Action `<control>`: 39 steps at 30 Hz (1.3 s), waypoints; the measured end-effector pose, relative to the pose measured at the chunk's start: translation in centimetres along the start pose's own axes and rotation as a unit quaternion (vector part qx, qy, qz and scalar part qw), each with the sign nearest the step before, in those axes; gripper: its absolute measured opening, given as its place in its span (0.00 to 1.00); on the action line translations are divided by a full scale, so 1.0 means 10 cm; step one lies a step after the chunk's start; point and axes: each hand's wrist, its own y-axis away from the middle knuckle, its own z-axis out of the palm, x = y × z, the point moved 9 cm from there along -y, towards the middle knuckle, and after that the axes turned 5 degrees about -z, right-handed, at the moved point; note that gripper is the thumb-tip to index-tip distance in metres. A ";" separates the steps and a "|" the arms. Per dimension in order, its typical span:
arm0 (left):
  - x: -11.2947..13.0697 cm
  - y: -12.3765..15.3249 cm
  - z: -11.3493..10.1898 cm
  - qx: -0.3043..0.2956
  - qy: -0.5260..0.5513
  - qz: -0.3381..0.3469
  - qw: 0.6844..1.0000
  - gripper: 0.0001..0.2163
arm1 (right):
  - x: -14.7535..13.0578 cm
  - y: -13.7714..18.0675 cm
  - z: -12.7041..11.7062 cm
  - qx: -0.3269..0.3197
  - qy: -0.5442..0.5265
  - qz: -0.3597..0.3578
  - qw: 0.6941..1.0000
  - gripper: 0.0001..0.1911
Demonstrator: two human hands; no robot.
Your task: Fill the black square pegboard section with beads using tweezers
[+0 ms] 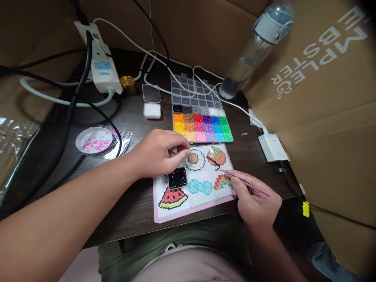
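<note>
A pink-edged pattern sheet (pixel 176 213) with bead pictures (egg, peach, rainbow, bow, watermelon) lies at the table's front edge under a clear pegboard. My left hand (pixel 157 152) rests on its upper left part, fingertips pinched together beside the egg picture (pixel 194 159); what they pinch is too small to see. A small black square tray of beads (pixel 177 178) sits just below that hand. My right hand (pixel 255 201) is closed on pink tweezers (pixel 246 182), whose tip points left at the sheet between the peach and the rainbow.
An open divided box of coloured beads (pixel 202 126) stands behind the sheet, its clear lid (pixel 194 92) flipped back. A white dish of pink and white beads (pixel 94 141) sits left on a dark board. Power strip (pixel 101 62), cables, water bottle (pixel 252 51), charger (pixel 272 147) and cardboard walls surround the table.
</note>
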 end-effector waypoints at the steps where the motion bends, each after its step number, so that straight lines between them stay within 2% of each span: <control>1: 0.00 0.00 0.00 0.001 0.000 0.001 1.000 0.05 | 0.00 0.00 0.00 -0.002 0.002 -0.001 1.000 0.07; 11: 0.01 0.00 -0.01 0.004 -0.003 0.006 1.000 0.06 | 0.01 -0.01 0.02 -0.020 0.038 0.003 0.999 0.08; 25: 0.01 0.00 0.00 0.001 0.000 0.004 1.000 0.06 | -0.03 -0.03 0.01 -0.019 0.016 0.033 0.999 0.07; 32: -0.01 0.01 0.02 -0.012 0.000 -0.011 1.000 0.06 | -0.01 0.03 -0.09 0.052 -0.002 0.023 0.998 0.07; 39: -0.02 0.01 0.03 -0.014 0.001 -0.011 1.000 0.06 | -0.04 0.04 -0.09 0.067 -0.018 0.030 0.997 0.08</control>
